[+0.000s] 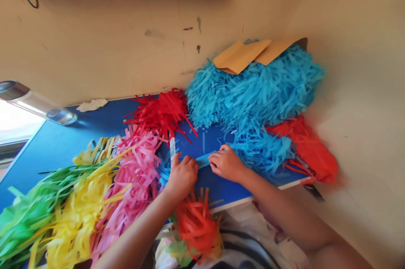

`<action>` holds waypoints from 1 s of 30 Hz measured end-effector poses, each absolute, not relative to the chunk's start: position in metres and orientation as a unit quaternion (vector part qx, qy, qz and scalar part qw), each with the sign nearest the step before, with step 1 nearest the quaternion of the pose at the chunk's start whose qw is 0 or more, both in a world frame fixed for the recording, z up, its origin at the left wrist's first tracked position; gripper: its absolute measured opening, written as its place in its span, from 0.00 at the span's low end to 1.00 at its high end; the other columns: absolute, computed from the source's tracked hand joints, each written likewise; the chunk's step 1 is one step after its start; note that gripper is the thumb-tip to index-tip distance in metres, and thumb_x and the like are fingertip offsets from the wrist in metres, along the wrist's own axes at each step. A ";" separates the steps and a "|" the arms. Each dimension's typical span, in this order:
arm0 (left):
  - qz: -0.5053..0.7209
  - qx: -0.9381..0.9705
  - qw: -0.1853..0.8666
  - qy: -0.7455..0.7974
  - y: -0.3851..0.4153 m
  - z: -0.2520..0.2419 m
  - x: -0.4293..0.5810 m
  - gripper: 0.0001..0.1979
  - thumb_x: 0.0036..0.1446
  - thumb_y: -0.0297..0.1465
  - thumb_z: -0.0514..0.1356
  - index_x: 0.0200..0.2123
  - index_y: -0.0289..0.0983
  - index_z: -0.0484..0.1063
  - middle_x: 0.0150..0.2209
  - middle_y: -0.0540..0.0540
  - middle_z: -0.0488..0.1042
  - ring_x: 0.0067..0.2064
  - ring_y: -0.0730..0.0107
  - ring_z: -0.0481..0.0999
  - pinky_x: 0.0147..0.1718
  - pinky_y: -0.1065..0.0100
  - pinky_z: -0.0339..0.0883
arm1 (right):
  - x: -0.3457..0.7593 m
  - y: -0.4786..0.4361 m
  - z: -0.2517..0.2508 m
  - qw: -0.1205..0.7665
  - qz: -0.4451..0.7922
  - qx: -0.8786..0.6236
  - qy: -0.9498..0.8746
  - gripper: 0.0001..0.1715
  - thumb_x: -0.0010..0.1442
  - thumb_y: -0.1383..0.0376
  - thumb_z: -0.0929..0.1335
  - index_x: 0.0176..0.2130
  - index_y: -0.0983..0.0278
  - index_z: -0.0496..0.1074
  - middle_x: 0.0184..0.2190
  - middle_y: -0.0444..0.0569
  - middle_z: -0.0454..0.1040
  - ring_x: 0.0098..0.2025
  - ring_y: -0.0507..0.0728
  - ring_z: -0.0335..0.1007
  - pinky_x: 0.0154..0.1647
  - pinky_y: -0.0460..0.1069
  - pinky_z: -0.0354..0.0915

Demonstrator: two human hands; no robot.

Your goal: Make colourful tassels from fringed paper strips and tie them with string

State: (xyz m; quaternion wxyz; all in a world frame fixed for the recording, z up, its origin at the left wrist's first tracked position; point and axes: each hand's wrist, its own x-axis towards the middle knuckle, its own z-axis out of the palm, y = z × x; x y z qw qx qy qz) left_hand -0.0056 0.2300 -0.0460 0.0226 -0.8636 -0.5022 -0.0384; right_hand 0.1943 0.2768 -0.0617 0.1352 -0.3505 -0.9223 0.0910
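Observation:
My left hand (182,175) and my right hand (225,162) rest close together on the blue table (63,142), both pressed on a small light blue paper strip (203,159) that lies between them. The fingers of each hand are curled and pinched on the strip's ends. A big heap of blue fringed paper (253,91) sits just behind and right of my right hand. Pink fringed paper (136,167) lies against my left hand.
Heaps of red (161,112), orange-red (310,150), yellow (79,210) and green (25,210) fringed paper crowd the table. More orange fringe (198,224) lies in my lap. Tan envelopes (243,53) top the blue heap. A lamp (34,104) stands at left, walls behind and right.

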 end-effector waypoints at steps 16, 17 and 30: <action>-0.096 -0.781 -0.086 -0.611 0.231 -0.059 -0.036 0.18 0.67 0.36 0.50 0.33 0.40 0.78 0.38 0.45 0.80 0.45 0.58 0.75 0.49 0.54 0.58 | 0.203 0.294 -0.070 0.096 0.139 -0.463 -0.870 0.15 0.67 0.61 0.66 0.31 0.63 0.76 0.32 0.45 0.76 0.37 0.54 0.68 0.39 0.50 0.48; -0.085 -0.773 -0.079 -0.623 0.233 -0.060 -0.033 0.19 0.67 0.36 0.50 0.31 0.39 0.78 0.36 0.44 0.80 0.45 0.57 0.75 0.48 0.54 0.58 | 0.200 0.294 -0.069 0.089 0.129 -0.478 -0.864 0.15 0.67 0.61 0.66 0.30 0.63 0.76 0.31 0.45 0.76 0.36 0.54 0.69 0.39 0.50 0.48; -0.027 -0.775 -0.059 -0.629 0.243 -0.054 -0.027 0.15 0.63 0.37 0.53 0.30 0.39 0.76 0.33 0.43 0.78 0.42 0.54 0.74 0.46 0.52 0.57 | 0.190 0.303 -0.074 0.078 0.108 -0.545 -0.828 0.12 0.60 0.58 0.71 0.28 0.62 0.75 0.28 0.44 0.77 0.34 0.55 0.70 0.39 0.51 0.50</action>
